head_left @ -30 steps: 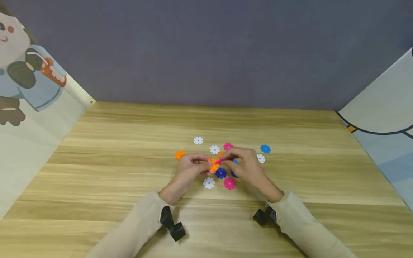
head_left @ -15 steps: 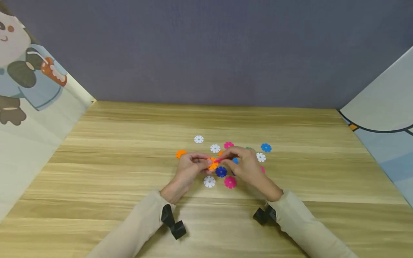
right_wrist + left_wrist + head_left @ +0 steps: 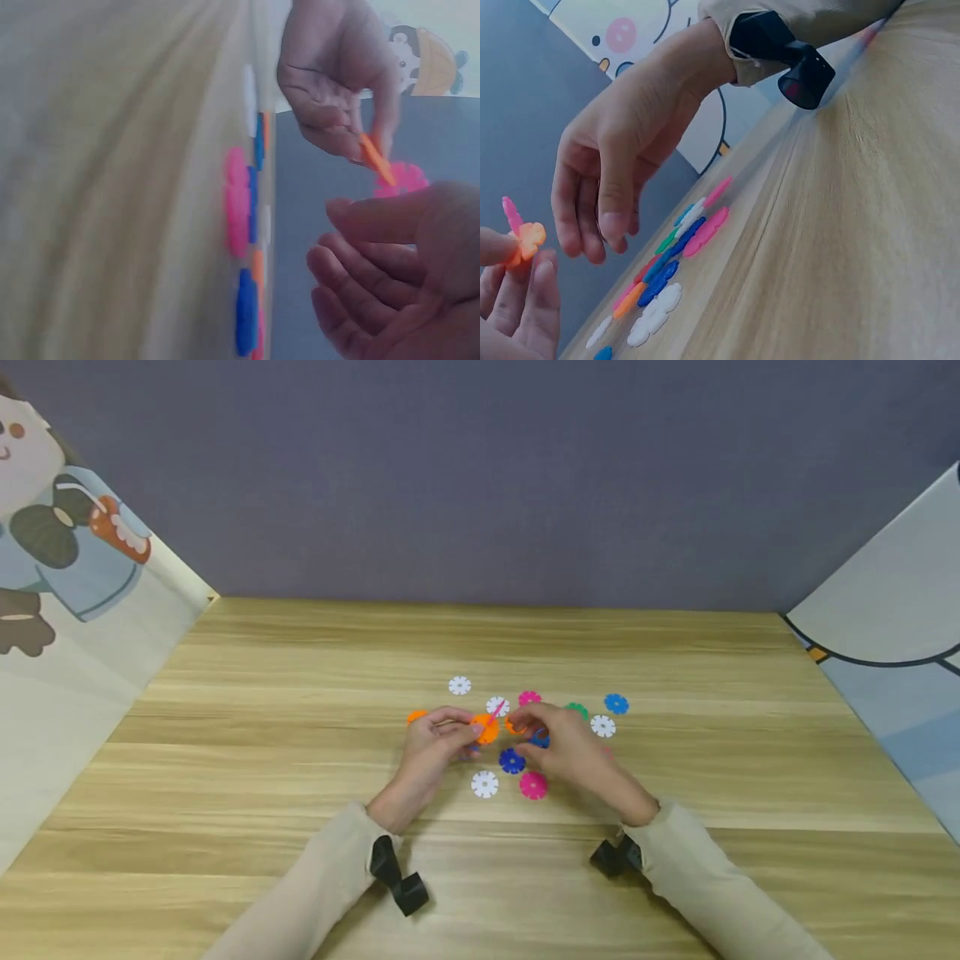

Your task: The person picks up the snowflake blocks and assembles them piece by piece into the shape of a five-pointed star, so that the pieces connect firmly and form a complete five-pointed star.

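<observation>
My left hand (image 3: 429, 752) pinches an orange notched plastic disc (image 3: 487, 732) between thumb and fingers, above the table. A pink notched disc (image 3: 406, 177) is joined crosswise to the orange one and stands out from its edge. To the right of the pair, my right hand (image 3: 576, 753) hovers with its fingers loosely bent and apart. Nothing lies between those fingers in the left wrist view. Beneath both hands lie loose discs, among them a dark blue disc (image 3: 512, 761), a pink disc (image 3: 533, 785) and a white disc (image 3: 484, 784).
Further discs lie around the hands: a white disc (image 3: 460, 685) at the back, a green disc (image 3: 577, 710), a light blue disc (image 3: 617, 703) and a white disc (image 3: 603, 726) on the right. A grey panel (image 3: 495, 485) stands behind the wooden table (image 3: 262, 735).
My right hand has let go of the pink disc and its fingers have spread. My left hand has shifted slightly left with the joined pink and orange discs.
</observation>
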Demonstrator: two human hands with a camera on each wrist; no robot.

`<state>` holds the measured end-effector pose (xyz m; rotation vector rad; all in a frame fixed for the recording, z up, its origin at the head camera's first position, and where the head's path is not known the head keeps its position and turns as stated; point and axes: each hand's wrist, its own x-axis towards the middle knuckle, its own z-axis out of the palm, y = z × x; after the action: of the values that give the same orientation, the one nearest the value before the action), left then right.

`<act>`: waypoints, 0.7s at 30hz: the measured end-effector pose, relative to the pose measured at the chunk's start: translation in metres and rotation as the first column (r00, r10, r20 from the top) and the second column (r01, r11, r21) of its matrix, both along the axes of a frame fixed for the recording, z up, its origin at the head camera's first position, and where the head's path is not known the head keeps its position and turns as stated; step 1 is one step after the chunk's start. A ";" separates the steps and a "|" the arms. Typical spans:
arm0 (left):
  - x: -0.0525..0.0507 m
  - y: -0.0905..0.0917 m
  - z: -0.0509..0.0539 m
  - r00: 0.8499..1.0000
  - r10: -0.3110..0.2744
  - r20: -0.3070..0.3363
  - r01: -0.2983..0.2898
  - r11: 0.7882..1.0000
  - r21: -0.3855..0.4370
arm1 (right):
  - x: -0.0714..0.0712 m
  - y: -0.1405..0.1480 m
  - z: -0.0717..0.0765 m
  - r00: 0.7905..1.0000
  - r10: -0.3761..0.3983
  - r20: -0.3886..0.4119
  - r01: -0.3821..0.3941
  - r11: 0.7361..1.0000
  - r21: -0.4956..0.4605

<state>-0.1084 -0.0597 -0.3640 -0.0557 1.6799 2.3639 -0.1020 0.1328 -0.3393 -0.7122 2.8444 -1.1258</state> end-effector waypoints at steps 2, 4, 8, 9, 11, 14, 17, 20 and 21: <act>0.001 0.000 0.000 1.000 -0.006 -0.002 0.006 1.000 0.026 | 0.001 -0.001 -0.002 1.000 0.002 0.028 -0.003 1.000 0.028; 0.002 0.000 0.000 1.000 -0.019 -0.004 0.019 0.999 0.046 | 0.002 -0.002 -0.003 0.999 0.003 0.046 -0.005 0.999 0.046; 0.002 0.001 -0.001 0.999 -0.038 0.002 0.038 0.998 0.058 | 0.002 -0.003 -0.007 0.998 0.011 0.067 -0.016 0.997 0.076; 0.002 0.001 -0.001 0.999 -0.036 0.002 0.036 0.998 0.056 | 0.002 -0.004 -0.008 0.997 0.010 0.073 -0.016 0.996 0.082; 0.001 0.002 -0.001 0.999 -0.034 0.004 0.033 0.998 0.052 | 0.002 -0.005 -0.008 0.996 0.005 0.094 -0.015 0.995 0.102; 0.002 0.003 -0.001 1.000 -0.028 0.008 0.028 0.998 0.052 | 0.003 -0.008 -0.010 0.991 -0.011 0.136 -0.007 0.991 0.134; 0.002 0.004 0.000 1.000 -0.025 0.003 0.025 0.999 0.039 | 0.004 -0.010 -0.010 0.989 -0.027 0.148 0.002 0.986 0.165; 0.002 0.004 0.000 1.000 -0.024 -0.010 0.024 1.000 0.015 | 0.005 -0.011 -0.010 0.990 -0.036 0.139 0.009 0.982 0.187; 0.002 0.004 -0.001 1.000 -0.023 -0.014 0.023 1.000 0.005 | 0.005 -0.011 -0.010 0.990 -0.038 0.136 0.011 0.982 0.191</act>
<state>-0.1061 -0.0554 -0.3647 -0.0188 1.6716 2.3568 -0.0974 0.1214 -0.3497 -0.5651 2.7986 -0.8533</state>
